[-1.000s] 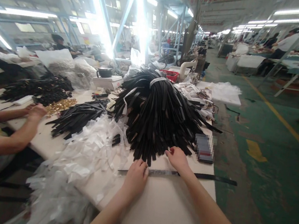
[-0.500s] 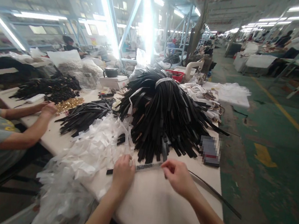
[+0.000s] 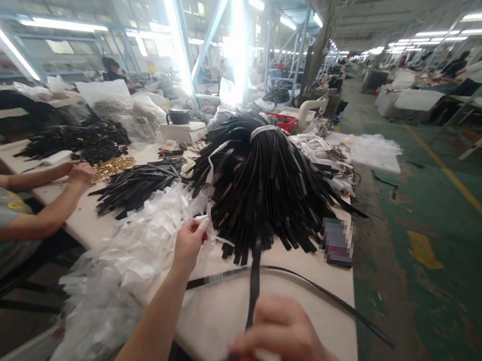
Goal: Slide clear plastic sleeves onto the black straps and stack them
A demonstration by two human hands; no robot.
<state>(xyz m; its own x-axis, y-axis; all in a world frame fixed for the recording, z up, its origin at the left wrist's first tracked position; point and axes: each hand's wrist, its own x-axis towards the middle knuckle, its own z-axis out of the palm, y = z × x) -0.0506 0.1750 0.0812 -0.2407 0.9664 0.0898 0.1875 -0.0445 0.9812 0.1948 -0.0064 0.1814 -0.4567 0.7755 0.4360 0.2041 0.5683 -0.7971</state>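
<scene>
My left hand (image 3: 188,246) is closed on a thin white strip (image 3: 202,221) at the edge of a heap of white film pieces (image 3: 141,250). Nearer to me, my right hand (image 3: 280,344), blurred, pinches the end of a black strap (image 3: 254,284). That strap runs down from a big tied bundle of black straps (image 3: 262,189). Across the tabletop between my hands and the bundle lies a loose black strap (image 3: 320,284), its right end hanging past the table edge. A greyish stretch shows on its left part.
At the left, a co-worker's hands (image 3: 78,172) work beside gold metal pieces (image 3: 111,166). A smaller pile of black straps (image 3: 139,184) lies nearby. A dark, pixelated flat object (image 3: 338,242) sits near the right edge of the table (image 3: 309,298). Beyond is a green floor (image 3: 439,304).
My left hand has left the strap on the table and moved up to the white heap, taking a white strip. My right hand has come toward me, drawing a black strap from the bundle.
</scene>
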